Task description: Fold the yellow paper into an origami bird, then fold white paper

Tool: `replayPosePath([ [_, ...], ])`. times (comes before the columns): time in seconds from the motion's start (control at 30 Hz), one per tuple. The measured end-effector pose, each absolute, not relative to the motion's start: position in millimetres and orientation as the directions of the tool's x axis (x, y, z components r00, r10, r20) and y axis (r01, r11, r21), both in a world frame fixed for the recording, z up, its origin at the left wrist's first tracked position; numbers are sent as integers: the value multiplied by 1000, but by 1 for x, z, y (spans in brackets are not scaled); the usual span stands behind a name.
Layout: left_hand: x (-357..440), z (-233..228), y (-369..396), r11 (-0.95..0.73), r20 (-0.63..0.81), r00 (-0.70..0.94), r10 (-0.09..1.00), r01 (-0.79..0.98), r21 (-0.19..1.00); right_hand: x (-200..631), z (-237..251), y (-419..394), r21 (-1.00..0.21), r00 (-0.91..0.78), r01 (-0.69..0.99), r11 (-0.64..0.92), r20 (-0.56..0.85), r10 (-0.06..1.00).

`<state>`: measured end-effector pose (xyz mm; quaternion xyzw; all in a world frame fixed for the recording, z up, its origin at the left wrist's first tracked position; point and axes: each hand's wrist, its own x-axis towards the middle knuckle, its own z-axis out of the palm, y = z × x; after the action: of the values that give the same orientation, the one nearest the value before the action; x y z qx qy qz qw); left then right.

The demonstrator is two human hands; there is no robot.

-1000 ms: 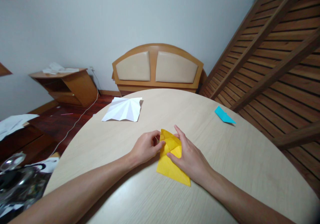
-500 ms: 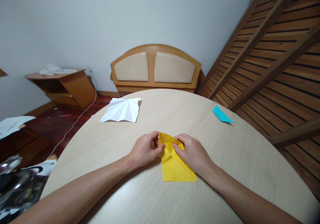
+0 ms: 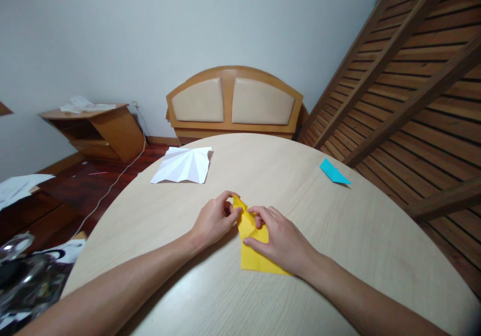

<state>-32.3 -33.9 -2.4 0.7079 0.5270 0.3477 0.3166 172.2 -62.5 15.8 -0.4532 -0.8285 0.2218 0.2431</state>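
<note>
Head view, item one: yellow folded paper (image 3: 252,248), lying flat near the middle of the round pale wood table (image 3: 338,256), its narrow tip pointing away from the person; left hand (image 3: 214,221) curled, thumb and fingertips pinching that tip from the left, right hand (image 3: 280,238) laid over the sheet's right half, fingers bent and pressing it down (the paper's right edge is hidden beneath it). Further items on the same table, well apart from the hands: creased white paper (image 3: 182,164) at the far left edge, small folded blue paper (image 3: 333,172) at the far right.
</note>
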Motion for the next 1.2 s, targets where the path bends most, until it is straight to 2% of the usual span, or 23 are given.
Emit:
replayPosePath([
  [0.3, -38, -4, -26, -137, 90, 158, 983, 317, 939, 179, 15, -56, -460, -611, 617, 639, 232, 757],
  [0.57, -38, -4, -26, -219, 169, 162, 972, 371, 902, 183, 11, -53, -325, -727, 553, 767, 262, 635],
  [0.73, -38, -10, -23, -206, 161, 144, 976, 402, 892, 183, 9, -51, -300, -756, 503, 810, 302, 581],
  [1.0, -38, -7, -21, -148, 120, 111, 987, 293, 945, 182, 13, -54, -390, -728, 491, 779, 307, 613],
  [1.2, -34, 3, -26, -176, 148, 181, 972, 148, 973, 183, 11, -52, -491, -524, 551, 675, 426, 738],
])
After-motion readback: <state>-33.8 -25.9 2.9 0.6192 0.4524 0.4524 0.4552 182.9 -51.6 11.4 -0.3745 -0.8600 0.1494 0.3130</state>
